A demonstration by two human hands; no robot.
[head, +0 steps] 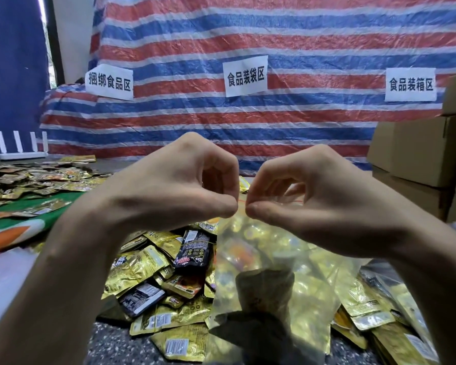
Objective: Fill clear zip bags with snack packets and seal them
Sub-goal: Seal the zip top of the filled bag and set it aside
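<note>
Above the heap of gold foil snack packets [148, 267], a limp, probably slippery clear plastic zip bag [274, 259] is pinched at its top strip, judged the soundest hold, by left hand [174, 185] and right hand [313, 196].

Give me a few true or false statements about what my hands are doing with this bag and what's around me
1. The left hand and right hand both pinch the top of the clear bag. True.
2. The clear bag is empty. False: snack packets are inside it.
3. Three paper signs hang on the striped tarp. True.
4. Cardboard boxes stand at the left. False: they are at the right.
5. The loose pile under the hands is mostly gold. True.
</note>
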